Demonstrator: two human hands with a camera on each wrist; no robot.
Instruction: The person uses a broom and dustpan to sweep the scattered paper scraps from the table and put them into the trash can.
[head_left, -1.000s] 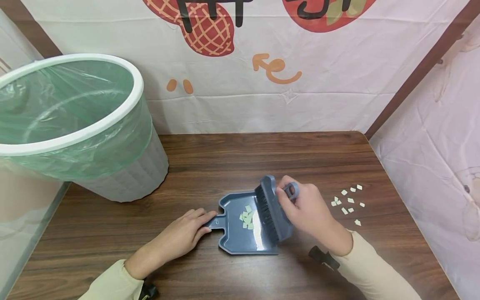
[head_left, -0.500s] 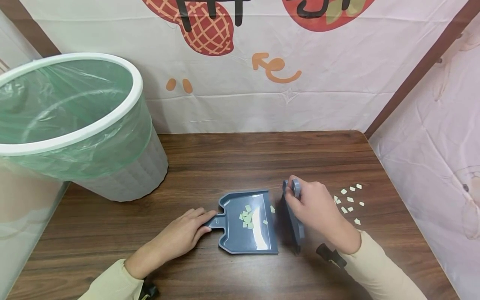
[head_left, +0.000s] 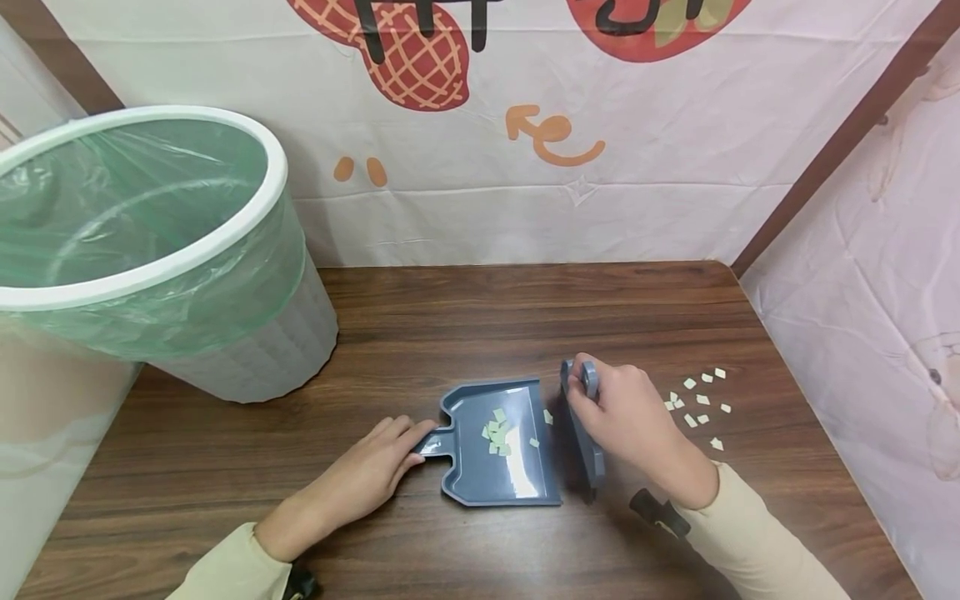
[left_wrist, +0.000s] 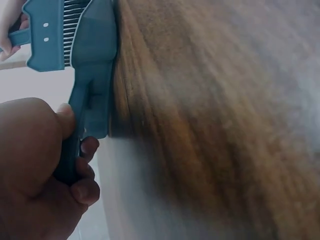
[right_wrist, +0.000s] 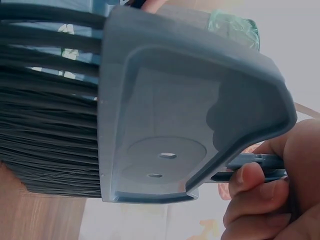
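Note:
In the head view my left hand (head_left: 363,471) grips the handle of a blue-grey dustpan (head_left: 472,483) lying flat on the table. Its curled fingers round the handle show in the left wrist view. A small heap of pale green paper scraps (head_left: 495,435) lies inside the pan, with one scrap (head_left: 534,442) nearer the lip and another (head_left: 548,417) just beyond it. My right hand (head_left: 626,412) holds a matching hand brush (head_left: 587,446) by its handle, to the right of the lip. Dark bristles (right_wrist: 50,120) fill the left of the right wrist view.
Several more paper scraps (head_left: 701,400) are scattered on the brown wooden table (head_left: 517,317), right of my right hand. A waste bin (head_left: 255,358) with a green liner (head_left: 187,333) stands at the back left. A printed cloth (head_left: 465,217) hangs behind the table.
The brush has moved right, from over the dustpan to beyond its lip, and turned more upright. Two scraps now show near the lip. My left hand and the dustpan have barely moved.

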